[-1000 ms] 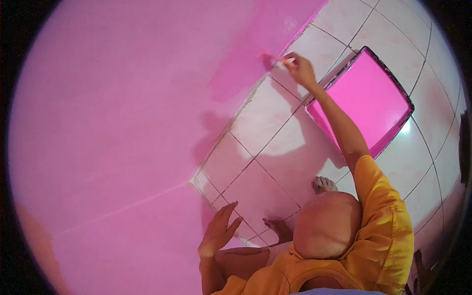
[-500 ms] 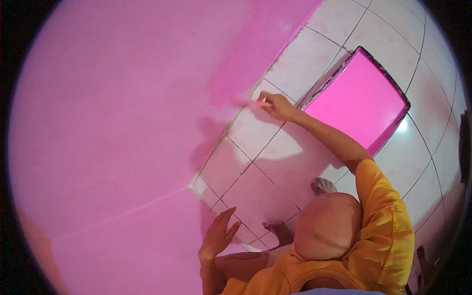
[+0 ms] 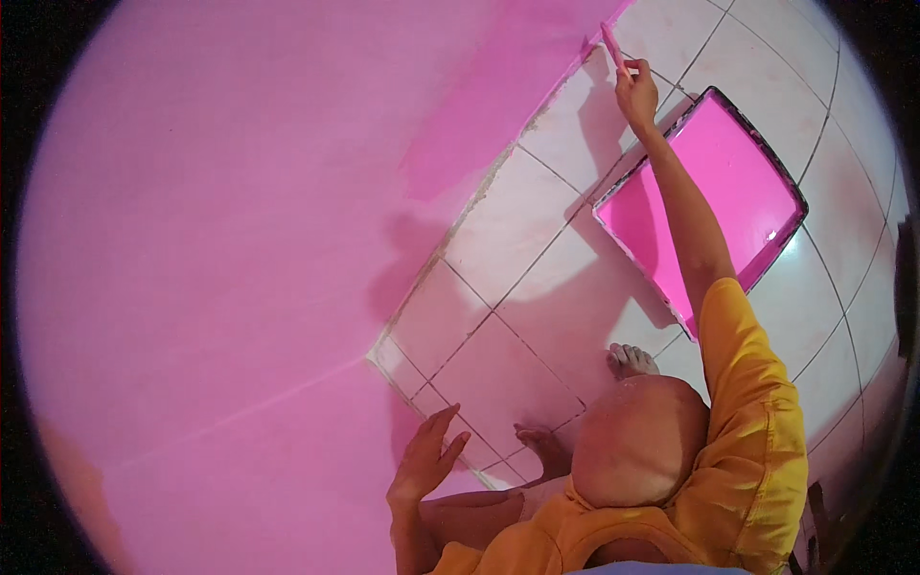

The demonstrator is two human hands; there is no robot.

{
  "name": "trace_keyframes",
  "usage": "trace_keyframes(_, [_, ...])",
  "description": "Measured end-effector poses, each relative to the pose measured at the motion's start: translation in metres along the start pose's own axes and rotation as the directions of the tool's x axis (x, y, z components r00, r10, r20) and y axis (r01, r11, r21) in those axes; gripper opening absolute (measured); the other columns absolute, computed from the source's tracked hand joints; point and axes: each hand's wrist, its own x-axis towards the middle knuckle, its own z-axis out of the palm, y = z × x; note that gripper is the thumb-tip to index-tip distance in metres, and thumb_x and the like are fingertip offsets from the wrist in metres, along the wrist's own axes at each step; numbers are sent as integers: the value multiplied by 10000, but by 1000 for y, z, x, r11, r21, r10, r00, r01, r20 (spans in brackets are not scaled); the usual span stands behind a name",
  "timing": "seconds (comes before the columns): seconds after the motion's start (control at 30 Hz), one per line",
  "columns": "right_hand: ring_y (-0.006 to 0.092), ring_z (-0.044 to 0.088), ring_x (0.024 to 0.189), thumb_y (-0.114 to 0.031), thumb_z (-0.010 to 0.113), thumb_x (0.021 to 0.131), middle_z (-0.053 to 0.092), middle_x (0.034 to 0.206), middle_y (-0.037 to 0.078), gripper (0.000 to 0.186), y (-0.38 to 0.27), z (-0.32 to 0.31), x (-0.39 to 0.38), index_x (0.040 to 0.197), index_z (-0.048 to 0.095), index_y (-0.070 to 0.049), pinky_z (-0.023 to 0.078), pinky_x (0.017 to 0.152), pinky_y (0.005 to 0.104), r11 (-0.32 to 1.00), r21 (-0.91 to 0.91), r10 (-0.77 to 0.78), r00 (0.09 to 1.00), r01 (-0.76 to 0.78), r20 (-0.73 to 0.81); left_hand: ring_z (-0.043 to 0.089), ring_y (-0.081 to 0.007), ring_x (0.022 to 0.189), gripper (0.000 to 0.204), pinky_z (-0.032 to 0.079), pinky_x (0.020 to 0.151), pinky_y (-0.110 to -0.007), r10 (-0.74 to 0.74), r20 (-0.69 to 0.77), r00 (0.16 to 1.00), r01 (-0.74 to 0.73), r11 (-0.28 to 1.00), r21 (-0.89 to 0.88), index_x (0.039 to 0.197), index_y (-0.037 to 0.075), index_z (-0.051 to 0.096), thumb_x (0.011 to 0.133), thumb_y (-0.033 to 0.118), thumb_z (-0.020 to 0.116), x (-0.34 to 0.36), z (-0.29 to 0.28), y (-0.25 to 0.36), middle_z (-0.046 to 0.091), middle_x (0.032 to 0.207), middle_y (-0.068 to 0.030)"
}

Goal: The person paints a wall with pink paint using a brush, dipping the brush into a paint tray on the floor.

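Note:
My right hand (image 3: 636, 94) is closed around a paintbrush (image 3: 613, 46) coated in pink, at the far end of my outstretched arm. The brush's tip is near the lower edge of the pink wall (image 3: 240, 240), where the wall meets the tiled floor; I cannot tell whether it touches. A darker, wet-looking band of pink paint (image 3: 479, 115) runs along the wall there. Under my right forearm lies a black-rimmed tray (image 3: 763, 146) holding bright pink paint (image 3: 738, 172). My left hand (image 3: 429, 458) is open and holds nothing, its fingers spread beside the near wall.
White floor tiles (image 3: 517, 220) with dark joints spread between the wall and the tray. Two wall faces meet in a corner (image 3: 369, 357) at the floor. My bare feet (image 3: 632, 361) are on the tiles, and a dark object (image 3: 906, 287) stands at the right rim.
My right hand has moved away from me and to the right along the wall's base, carrying the paintbrush. My left hand has stayed in place.

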Motion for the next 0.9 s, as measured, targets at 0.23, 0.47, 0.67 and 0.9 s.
trace_keyframes(0.23, [280, 595, 602, -156, 565, 867, 584, 666, 162, 185, -50, 41, -114, 1017, 497, -72, 442, 563, 396, 954, 298, -134, 923, 22, 362, 451, -335, 1199, 486, 385, 985, -406, -20, 26, 999, 20, 1000, 2, 1318, 62, 423, 920, 320, 524, 10, -3, 11, 475, 1295, -173])
trace_keyframes(0.47, [178, 565, 670, -126, 616, 825, 621, 743, 105, 154, -81, 8, -126, 951, 578, -46, 454, 644, 335, 874, 469, -484, 333, 130, 809, 443, -344, 1213, 475, 371, 1004, -414, 21, 29, 999, -21, 1000, -4, 1317, 65, 424, 918, 298, 533, 19, -7, 8, 477, 1293, -189])
trace_keyframes(0.67, [98, 558, 685, -172, 618, 867, 643, 772, 54, 203, -11, -14, 12, 1043, 615, -73, 450, 613, 276, 933, 278, -344, 797, 230, 497, 454, -339, 1199, 477, 385, 989, -396, 19, 20, 1000, -19, 1000, 1, 1307, 52, 433, 916, 305, 532, 16, -5, 2, 487, 1284, -178])
trace_keyframes(0.9, [196, 631, 658, -284, 605, 846, 662, 739, 120, 296, 29, -26, 78, 1075, 624, -99, 481, 611, 344, 986, 159, 55, 998, -52, -16, 458, -337, 1197, 478, 397, 977, -397, -44, 62, 997, 44, 999, -6, 1304, 53, 435, 916, 315, 529, 18, -1, 4, 503, 1266, -176])
